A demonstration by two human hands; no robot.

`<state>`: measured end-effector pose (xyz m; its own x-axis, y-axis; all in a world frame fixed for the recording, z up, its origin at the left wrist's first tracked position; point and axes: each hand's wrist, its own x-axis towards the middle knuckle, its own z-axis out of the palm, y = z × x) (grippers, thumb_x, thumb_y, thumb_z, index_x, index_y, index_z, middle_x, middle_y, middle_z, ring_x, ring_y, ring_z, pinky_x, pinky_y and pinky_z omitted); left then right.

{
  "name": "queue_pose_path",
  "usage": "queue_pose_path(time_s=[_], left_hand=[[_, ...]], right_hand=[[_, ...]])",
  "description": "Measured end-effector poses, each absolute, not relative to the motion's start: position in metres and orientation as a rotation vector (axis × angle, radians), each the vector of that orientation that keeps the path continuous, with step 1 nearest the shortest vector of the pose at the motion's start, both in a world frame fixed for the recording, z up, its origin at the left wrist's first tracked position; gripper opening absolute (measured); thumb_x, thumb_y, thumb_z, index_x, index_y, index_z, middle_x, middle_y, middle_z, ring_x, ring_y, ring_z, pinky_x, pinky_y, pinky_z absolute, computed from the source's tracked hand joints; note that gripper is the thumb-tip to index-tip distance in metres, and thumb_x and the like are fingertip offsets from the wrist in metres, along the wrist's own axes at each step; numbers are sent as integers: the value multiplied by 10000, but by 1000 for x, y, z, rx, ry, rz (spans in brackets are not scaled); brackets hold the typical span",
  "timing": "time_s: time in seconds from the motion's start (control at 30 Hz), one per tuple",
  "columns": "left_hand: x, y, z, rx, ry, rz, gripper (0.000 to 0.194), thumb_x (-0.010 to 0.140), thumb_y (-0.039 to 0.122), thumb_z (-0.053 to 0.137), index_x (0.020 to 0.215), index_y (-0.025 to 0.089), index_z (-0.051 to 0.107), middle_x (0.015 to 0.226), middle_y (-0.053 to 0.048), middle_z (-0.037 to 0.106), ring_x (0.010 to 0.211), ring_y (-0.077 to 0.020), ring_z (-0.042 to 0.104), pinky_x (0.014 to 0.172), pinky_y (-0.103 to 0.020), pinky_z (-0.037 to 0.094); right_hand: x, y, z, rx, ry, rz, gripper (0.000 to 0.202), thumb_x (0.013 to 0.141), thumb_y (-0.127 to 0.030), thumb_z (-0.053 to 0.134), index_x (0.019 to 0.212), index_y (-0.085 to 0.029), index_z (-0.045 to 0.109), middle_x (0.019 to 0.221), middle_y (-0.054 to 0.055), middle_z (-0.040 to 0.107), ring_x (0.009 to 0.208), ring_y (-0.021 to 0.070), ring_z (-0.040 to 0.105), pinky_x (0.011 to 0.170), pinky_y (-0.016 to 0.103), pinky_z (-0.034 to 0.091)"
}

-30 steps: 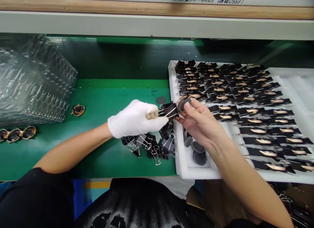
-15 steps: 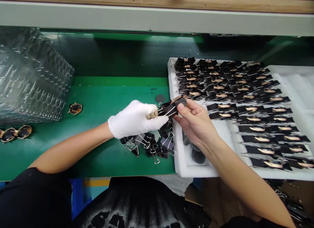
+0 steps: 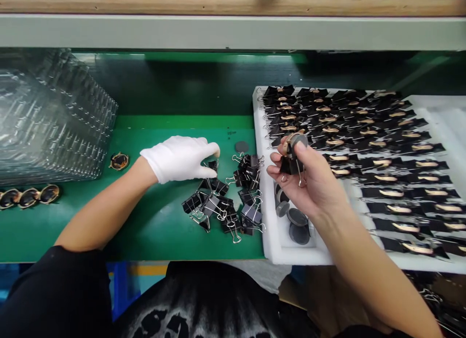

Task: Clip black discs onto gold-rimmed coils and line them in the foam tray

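My left hand (image 3: 182, 158), in a white glove with a bare fingertip showing, is at the upper left of a pile of black binder clips (image 3: 227, 214). Its thumb and fingers close around one binder clip (image 3: 211, 165). My bare right hand (image 3: 309, 177) is raised over the left edge of the white foam tray (image 3: 271, 250). Between its thumb and fingers is a gold-rimmed round piece (image 3: 289, 146) with a grey disc (image 3: 300, 143) against it. A black binder clip (image 3: 290, 166) hangs on this assembly, its wire handles pointing down; the fingers partly hide it.
Rows of clipped gold-rimmed pieces (image 3: 391, 193) fill much of the tray. Loose grey discs (image 3: 299, 233) lie in its near-left compartment, another disc (image 3: 241, 146) on the green table. Stacked clear plastic trays (image 3: 54, 129) and gold-rimmed pieces (image 3: 119, 160) are at left.
My hands have drawn apart. The left has let go of the clipped assembly and moved left to the pile, closing on another clip. The right has moved right and slightly up with the assembly.
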<state>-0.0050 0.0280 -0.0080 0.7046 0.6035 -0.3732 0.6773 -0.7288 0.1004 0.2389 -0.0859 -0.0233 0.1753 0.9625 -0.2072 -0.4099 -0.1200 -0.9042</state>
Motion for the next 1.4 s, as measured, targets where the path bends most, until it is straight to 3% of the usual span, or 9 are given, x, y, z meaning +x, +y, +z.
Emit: queue_pose_path(time_s=[0.3, 0.4, 0.5, 0.63, 0.73, 0.87, 1.0, 1.23, 1.4], left_hand=[[-9, 56, -32, 2535, 913, -385, 325, 937, 500, 509, 873, 244, 699, 854, -11, 718, 703, -170, 585, 603, -275, 319], [-9, 47, -23, 2549, 891, -52, 322, 960, 437, 480, 889, 221, 707, 862, -6, 716, 736, -154, 590, 652, -264, 358], [-4, 25, -4, 2544, 784, 234, 306, 970, 395, 482, 863, 193, 686, 793, 0, 687, 694, -132, 568, 656, -252, 371], [5, 2, 9, 2544, 662, 454, 350, 979, 415, 469, 762, 189, 625, 697, 6, 628, 607, -112, 515, 605, -248, 349], [7, -2, 5, 2482, 795, 679, 426, 928, 511, 487, 636, 200, 494, 549, 37, 478, 501, -98, 385, 531, -255, 292], [11, -4, -3, 2443, 739, 549, 496, 787, 554, 627, 571, 216, 336, 491, 80, 302, 486, -80, 235, 485, -261, 206], [19, -15, -5, 2357, 734, 591, 503, 813, 492, 590, 559, 216, 255, 517, 82, 196, 532, -84, 158, 490, -269, 179], [19, -18, -1, 2212, 988, 477, 374, 807, 434, 597, 594, 206, 391, 513, 74, 337, 507, -75, 279, 471, -236, 237], [18, -20, -1, 2292, 811, 418, 387, 840, 398, 595, 577, 198, 393, 490, 85, 326, 500, -68, 262, 477, -229, 248]], right_hand=[[237, -91, -32, -1152, -1040, 1282, 216, 751, -335, 874, 935, -264, 787, 898, 16, 760, 833, 175, 711, 826, 338, 600], [233, -93, -34, -1163, -1228, 1178, 152, 812, -299, 835, 959, -280, 804, 1125, 41, 779, 1122, 227, 702, 971, 397, 573], [227, -95, -33, -1120, -1395, 1185, 168, 835, -247, 815, 998, -287, 811, 1177, 52, 774, 1404, 253, 532, 1071, 422, 522], [224, -97, -33, -1047, -1388, 1237, 163, 830, -239, 823, 986, -284, 814, 1008, 34, 797, 1027, 219, 730, 898, 378, 596], [227, -98, -35, -987, -1316, 1216, 168, 813, -246, 846, 966, -306, 814, 944, 4, 797, 854, 179, 741, 870, 356, 606], [230, -98, -37, -949, -1303, 1237, 166, 802, -274, 859, 957, -311, 812, 889, 1, 793, 813, 183, 745, 852, 360, 621], [228, -99, -39, -951, -1318, 1260, 190, 785, -269, 872, 959, -307, 805, 903, 1, 795, 805, 175, 744, 770, 321, 620], [245, -94, -25, -1074, -1427, 1090, 162, 826, -265, 829, 980, -304, 797, 1068, 22, 783, 1035, 204, 719, 897, 351, 594], [270, -89, -9, -1363, -1555, 903, 178, 797, -282, 847, 970, -264, 809, 964, 31, 788, 855, 202, 737, 781, 347, 621]])
